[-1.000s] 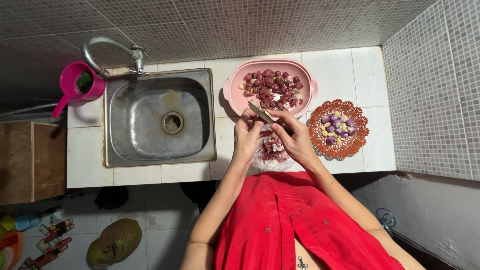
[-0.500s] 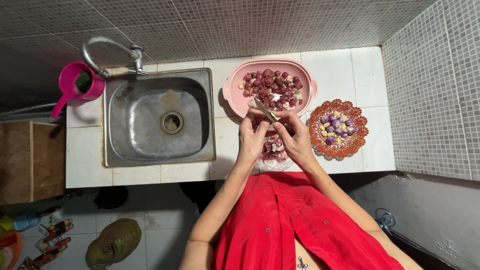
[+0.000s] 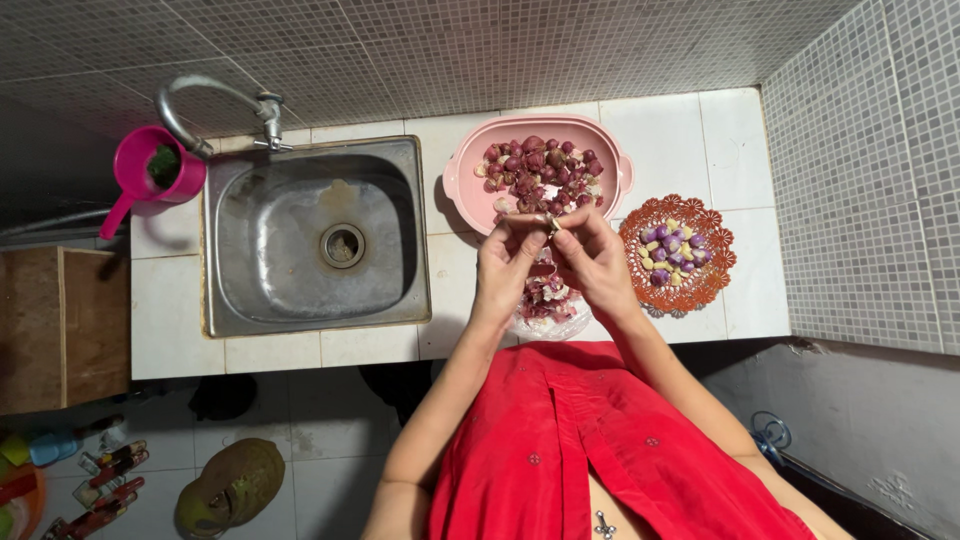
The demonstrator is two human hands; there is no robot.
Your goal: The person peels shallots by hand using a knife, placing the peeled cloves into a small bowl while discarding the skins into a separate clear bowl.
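Note:
My left hand (image 3: 505,265) and my right hand (image 3: 597,265) meet fingertip to fingertip above the white tiled counter (image 3: 720,130). Between the fingertips is a small bulb (image 3: 547,223), pinched by the left hand. The right hand's fingers are closed on a small knife, whose blade is almost hidden now. Just beyond the hands stands a pink oval basin (image 3: 470,185) filled with red shallots (image 3: 540,165). An orange scalloped basket (image 3: 700,285) at the right holds purple and pale peeled bulbs. Under the hands lies a clear bag of reddish peels (image 3: 548,302).
A steel sink (image 3: 320,240) with a curved tap (image 3: 215,100) lies to the left, with a pink jug (image 3: 160,170) at its far corner. A wooden box (image 3: 60,330) stands at the far left. A grey tiled wall (image 3: 860,180) closes the right side. Sandals and bottles lie on the floor.
The knife blade that stuck out up and left of the hands no longer shows. The fingertips have closed together around the small bulb. The hands stay in the same spot.

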